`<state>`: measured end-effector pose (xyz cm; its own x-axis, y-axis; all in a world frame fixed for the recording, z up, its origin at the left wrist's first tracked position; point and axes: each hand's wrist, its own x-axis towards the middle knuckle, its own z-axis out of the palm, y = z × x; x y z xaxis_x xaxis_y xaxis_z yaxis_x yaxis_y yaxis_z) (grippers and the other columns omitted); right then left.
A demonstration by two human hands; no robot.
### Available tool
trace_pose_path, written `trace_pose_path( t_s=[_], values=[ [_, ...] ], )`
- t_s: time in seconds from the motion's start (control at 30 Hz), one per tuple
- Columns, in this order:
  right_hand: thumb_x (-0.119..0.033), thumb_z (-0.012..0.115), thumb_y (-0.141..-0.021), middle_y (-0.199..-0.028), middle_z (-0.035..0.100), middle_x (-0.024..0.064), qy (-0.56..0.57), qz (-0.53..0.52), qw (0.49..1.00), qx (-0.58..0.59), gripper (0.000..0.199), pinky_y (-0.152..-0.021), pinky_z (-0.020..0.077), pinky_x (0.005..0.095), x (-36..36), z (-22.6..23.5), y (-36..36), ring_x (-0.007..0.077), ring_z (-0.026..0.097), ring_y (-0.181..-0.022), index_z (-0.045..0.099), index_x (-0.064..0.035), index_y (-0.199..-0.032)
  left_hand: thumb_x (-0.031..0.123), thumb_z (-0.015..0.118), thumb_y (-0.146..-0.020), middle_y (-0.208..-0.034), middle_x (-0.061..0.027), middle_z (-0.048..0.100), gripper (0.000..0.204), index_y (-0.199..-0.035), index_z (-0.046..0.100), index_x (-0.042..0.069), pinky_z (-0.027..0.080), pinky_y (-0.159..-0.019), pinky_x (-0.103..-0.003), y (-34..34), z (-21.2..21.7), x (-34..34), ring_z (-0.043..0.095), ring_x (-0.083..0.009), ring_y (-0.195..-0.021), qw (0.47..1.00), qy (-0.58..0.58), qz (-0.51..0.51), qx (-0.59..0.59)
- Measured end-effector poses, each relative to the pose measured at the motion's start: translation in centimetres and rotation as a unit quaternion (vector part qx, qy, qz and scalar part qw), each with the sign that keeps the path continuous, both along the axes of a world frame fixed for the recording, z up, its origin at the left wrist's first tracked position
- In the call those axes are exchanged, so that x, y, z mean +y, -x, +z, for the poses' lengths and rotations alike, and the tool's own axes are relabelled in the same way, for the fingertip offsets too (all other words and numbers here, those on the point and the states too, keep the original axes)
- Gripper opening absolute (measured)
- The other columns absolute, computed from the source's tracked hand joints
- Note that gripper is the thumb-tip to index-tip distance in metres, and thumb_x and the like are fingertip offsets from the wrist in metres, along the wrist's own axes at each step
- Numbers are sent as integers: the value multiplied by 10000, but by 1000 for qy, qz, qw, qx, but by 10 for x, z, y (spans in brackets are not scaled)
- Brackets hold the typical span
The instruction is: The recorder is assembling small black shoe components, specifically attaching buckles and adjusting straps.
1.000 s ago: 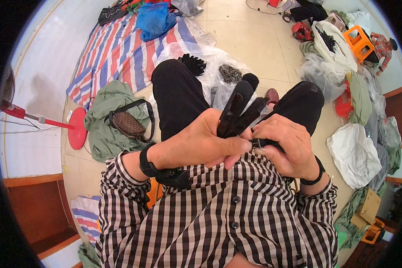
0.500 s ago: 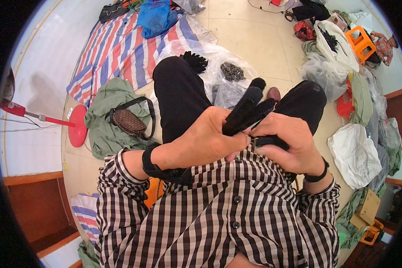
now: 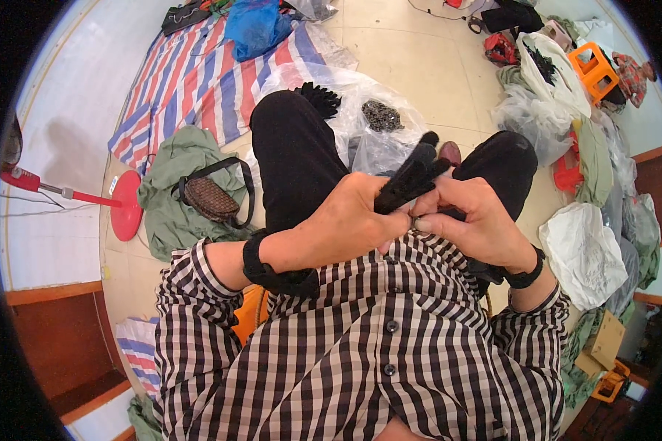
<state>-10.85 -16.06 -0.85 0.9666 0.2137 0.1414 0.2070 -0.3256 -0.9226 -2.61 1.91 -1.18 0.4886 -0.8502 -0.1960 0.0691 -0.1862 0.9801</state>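
My left hand (image 3: 349, 220) is closed around a black fabric glove (image 3: 408, 176), whose narrow finger-like ends stick up past my thumb. Close beside it, my right hand (image 3: 482, 220) pinches at the glove's lower edge with thumb and fingertips. The two hands nearly meet over my lap, and the spot between them is partly hidden by my fingers. Black bands sit around both wrists. Between my knees lies a clear plastic bag (image 3: 272, 77) with black gloves (image 3: 318, 99) and a dark clump of small pieces (image 3: 381, 115).
A striped sheet (image 3: 198, 73) with a blue bag (image 3: 257, 29) covers the floor ahead left. A green cloth (image 3: 173, 169), brown pouch (image 3: 212, 200) and red-based stand (image 3: 129, 206) are at left. On the right are white sacks (image 3: 585, 253), plastic bags and an orange stool (image 3: 594, 70).
The right fingers have closed in beside the left thumb, and the black strap with its small buckle seen earlier is now mostly covered. The glove has tilted slightly to the right.
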Motion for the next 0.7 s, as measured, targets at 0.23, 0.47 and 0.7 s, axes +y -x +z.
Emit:
trace_pose_path(
  t_s=[0.23,0.47,0.7],
  values=[
    [-26,620,-772,-626,575,79,8,1,999,51,69,-531,423,274,0,-3,-5,138,549,-562,571,20,-791,80,519,-803,-524,12,521,168,-640,536,43,305,-371,-196,-1,8,1,428,-41,-406,996,-42,-17,78],
    [-31,621,-783,-629,556,69,12,19,997,74,80,-539,415,265,2,-5,-6,122,523,-574,560,16,-802,80,496,-812,-543,-25,545,146,-681,535,28,339,-379,-210,-2,0,8,460,-60,-415,995,-40,-38,87],
    [-43,608,-811,-712,548,-8,-116,-33,985,120,70,-601,407,209,-5,0,-8,53,502,-661,565,-8,-852,103,532,-845,-556,-21,552,101,-777,560,33,294,-344,-183,-11,16,1,416,-45,-373,996,-18,1,91]
  ],
)
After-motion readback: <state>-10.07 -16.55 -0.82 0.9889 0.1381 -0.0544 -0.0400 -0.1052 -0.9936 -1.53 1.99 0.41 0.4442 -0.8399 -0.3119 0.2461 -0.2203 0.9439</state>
